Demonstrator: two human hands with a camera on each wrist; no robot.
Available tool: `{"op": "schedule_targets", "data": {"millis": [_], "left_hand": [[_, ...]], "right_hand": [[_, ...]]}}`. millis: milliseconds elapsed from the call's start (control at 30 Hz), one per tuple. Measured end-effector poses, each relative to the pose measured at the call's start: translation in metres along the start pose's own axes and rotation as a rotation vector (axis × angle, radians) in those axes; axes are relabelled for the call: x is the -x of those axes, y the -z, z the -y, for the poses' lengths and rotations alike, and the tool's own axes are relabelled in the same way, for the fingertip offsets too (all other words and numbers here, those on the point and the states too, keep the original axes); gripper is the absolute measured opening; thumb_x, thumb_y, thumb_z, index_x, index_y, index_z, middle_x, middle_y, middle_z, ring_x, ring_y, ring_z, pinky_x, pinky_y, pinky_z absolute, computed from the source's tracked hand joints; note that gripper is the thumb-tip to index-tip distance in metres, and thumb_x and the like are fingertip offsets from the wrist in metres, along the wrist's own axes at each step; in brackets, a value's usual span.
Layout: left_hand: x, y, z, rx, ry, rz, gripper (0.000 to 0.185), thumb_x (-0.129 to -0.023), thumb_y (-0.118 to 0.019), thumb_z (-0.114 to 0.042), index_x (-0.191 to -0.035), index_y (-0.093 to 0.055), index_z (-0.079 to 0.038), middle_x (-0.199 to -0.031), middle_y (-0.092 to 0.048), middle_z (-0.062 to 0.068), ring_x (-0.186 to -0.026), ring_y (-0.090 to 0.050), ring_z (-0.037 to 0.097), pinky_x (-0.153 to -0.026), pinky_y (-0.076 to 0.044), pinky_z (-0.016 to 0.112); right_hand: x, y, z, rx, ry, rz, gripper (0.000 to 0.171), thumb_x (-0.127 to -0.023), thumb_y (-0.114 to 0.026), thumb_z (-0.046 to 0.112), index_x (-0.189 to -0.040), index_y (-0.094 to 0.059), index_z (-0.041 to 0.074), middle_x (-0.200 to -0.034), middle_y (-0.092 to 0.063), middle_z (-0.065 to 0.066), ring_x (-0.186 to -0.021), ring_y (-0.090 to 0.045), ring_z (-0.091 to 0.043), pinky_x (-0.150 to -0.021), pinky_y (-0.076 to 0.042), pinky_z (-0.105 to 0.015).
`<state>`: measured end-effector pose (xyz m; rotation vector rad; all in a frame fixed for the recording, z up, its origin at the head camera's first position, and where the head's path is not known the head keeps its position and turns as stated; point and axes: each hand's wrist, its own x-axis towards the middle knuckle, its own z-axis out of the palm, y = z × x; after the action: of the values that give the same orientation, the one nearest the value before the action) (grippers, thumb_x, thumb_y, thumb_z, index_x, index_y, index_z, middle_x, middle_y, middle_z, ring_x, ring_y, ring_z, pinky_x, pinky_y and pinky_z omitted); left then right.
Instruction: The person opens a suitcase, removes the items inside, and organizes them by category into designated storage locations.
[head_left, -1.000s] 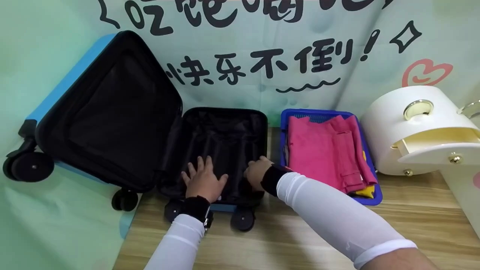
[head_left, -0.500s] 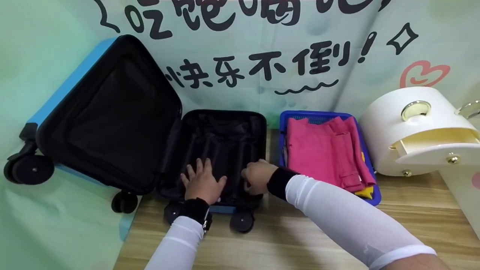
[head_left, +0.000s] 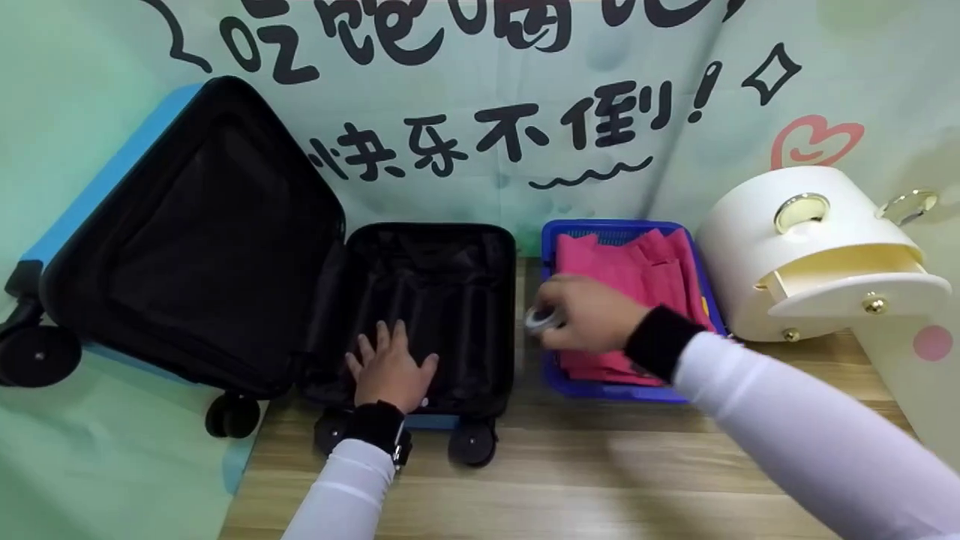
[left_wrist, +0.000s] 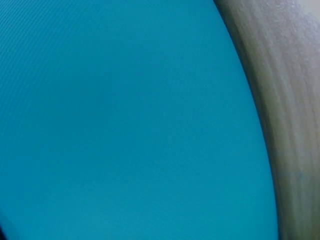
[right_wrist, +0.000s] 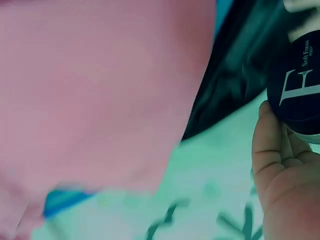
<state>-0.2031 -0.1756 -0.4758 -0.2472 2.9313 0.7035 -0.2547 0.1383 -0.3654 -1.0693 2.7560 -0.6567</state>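
My right hand (head_left: 596, 311) grips a small round cosmetic jar (head_left: 541, 321), held over the left side of the blue basket (head_left: 577, 390). In the right wrist view the jar's dark lid (right_wrist: 297, 82) shows a large F and "Soft Focus", with fingers around its edge. Folded pink clothing (head_left: 630, 259) fills the basket beneath. My left hand (head_left: 390, 375) lies with fingers spread over the near part of the small open suitcase (head_left: 427, 232), which has a black lining. Only the blue shell (left_wrist: 135, 120) of the suitcase and some wood surface appear in the left wrist view.
The suitcase's lid half (head_left: 202, 247) leans open at the left against the backdrop. Right of the basket stands a white rounded box (head_left: 795, 217) with its drawer (head_left: 862, 296) pulled out. Black wheels (head_left: 472, 442) stick out at the suitcase's near end.
My right hand has lifted from inside the suitcase and moved right, over the basket, with the jar in its grip. The left hand stays in place while the head view shifts slightly.
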Motion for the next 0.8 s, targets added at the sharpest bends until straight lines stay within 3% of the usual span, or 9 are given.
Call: {"op": "schedule_targets", "data": {"millis": [300,433,500,600,800], "left_hand": [[-0.002,-0.002,0.000,-0.006,0.001,0.004,0.088,-0.103,-0.059,-0.053,-0.169,-0.021,-0.011,-0.176,-0.009,0.023,-0.160,0.000,0.055,-0.125,0.003,0.074],[-0.002,0.000,0.001,-0.018,0.000,-0.002,0.088,-0.103,-0.058,-0.054,-0.169,-0.020,-0.011,-0.176,-0.008,0.024,-0.160,0.000,0.055,-0.125,0.003,0.074],[-0.001,0.001,0.001,-0.026,0.001,-0.005,0.088,-0.103,-0.058,-0.054,-0.169,-0.021,-0.010,-0.176,-0.009,0.024,-0.160,0.000,0.056,-0.125,0.002,0.075],[-0.001,0.000,0.001,-0.035,-0.001,-0.012,0.088,-0.103,-0.058,-0.054,-0.169,-0.021,-0.010,-0.176,-0.009,0.024,-0.160,-0.002,0.056,-0.125,0.001,0.075],[0.000,-0.002,-0.001,-0.040,-0.003,-0.020,0.088,-0.103,-0.058,-0.055,-0.169,-0.022,-0.009,-0.176,-0.010,0.025,-0.159,-0.003,0.057,-0.124,0.000,0.076]], "right_hand": [[0.082,0.088,-0.058,0.028,-0.284,-0.204,0.026,-0.094,-0.075,0.020,-0.116,-0.073,0.007,-0.105,-0.074,-0.011,-0.093,-0.065,-0.026,-0.079,-0.053,-0.041],[0.120,0.118,-0.090,0.061,-0.421,-0.306,0.031,-0.096,-0.076,0.030,-0.114,-0.074,0.004,-0.102,-0.076,-0.016,-0.084,-0.066,-0.025,-0.069,-0.049,-0.031],[0.137,0.128,-0.107,0.082,-0.485,-0.362,0.035,-0.095,-0.077,0.037,-0.110,-0.075,0.005,-0.099,-0.077,-0.018,-0.078,-0.063,-0.015,-0.064,-0.045,-0.026],[0.159,0.139,-0.127,0.091,-0.593,-0.403,0.043,-0.094,-0.075,0.047,-0.109,-0.074,0.006,-0.099,-0.077,-0.022,-0.070,-0.057,-0.009,-0.057,-0.043,-0.027],[0.189,0.149,-0.152,0.147,-0.691,-0.411,0.051,-0.095,-0.071,0.052,-0.108,-0.073,0.003,-0.092,-0.077,-0.024,-0.067,-0.057,-0.013,-0.058,-0.040,-0.029]]}}
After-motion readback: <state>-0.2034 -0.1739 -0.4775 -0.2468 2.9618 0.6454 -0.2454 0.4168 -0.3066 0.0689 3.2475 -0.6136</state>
